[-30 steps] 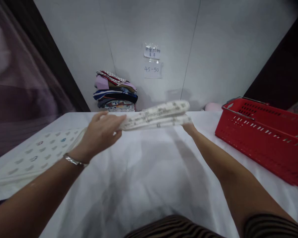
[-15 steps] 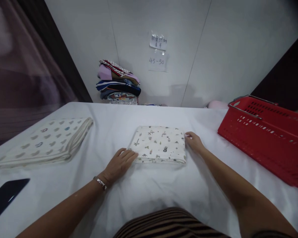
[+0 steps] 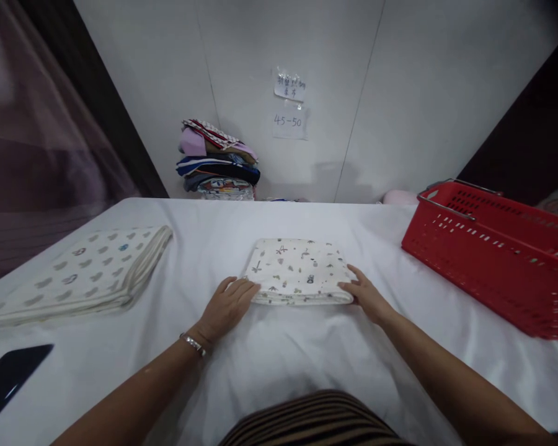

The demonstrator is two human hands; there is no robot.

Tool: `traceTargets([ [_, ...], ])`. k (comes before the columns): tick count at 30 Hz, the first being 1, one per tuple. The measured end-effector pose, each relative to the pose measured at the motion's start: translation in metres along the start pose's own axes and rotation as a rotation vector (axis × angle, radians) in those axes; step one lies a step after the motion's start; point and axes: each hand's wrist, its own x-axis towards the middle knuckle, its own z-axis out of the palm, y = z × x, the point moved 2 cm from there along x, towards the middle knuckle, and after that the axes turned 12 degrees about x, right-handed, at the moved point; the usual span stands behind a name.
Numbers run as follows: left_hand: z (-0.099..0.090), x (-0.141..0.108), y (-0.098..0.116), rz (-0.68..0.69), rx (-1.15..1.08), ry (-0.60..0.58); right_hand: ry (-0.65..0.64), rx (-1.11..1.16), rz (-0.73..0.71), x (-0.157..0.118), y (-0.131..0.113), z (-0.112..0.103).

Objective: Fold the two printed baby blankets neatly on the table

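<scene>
White printed cloth (image 3: 302,267) is lying folded between the fingers of the left hand (image 3: 227,303), touching one near corner, grip unclear, and the right hand (image 3: 368,297), pinching the other, apparently steadying its edge.

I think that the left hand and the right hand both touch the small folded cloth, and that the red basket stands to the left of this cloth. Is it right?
The basket's side is wrong: the head view shows the red basket to the right of the small folded cloth. The left hand and the right hand do both touch it.
</scene>
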Motion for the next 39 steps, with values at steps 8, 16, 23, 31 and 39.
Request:
traceTargets([
  [8, -0.002, -0.011, 0.036, 0.061, -0.152, -0.062, 0.025, -0.156, 0.082, -0.015, 0.016, -0.025],
  [16, -0.007, -0.014, 0.025, 0.005, -0.337, -0.138, 0.107, -0.511, -0.190, -0.005, 0.020, -0.047],
  [23, -0.008, -0.008, 0.022, -0.056, -0.404, -0.181, -0.072, -0.330, -0.038, -0.018, 0.009, -0.034],
  [31, -0.017, 0.015, 0.032, -0.059, -0.276, -0.188, -0.144, 0.091, -0.004, -0.017, -0.014, -0.027],
  [39, -0.021, 0.067, 0.078, -0.188, -0.242, -0.238, -0.255, 0.231, -0.047, 0.006, -0.062, 0.005],
])
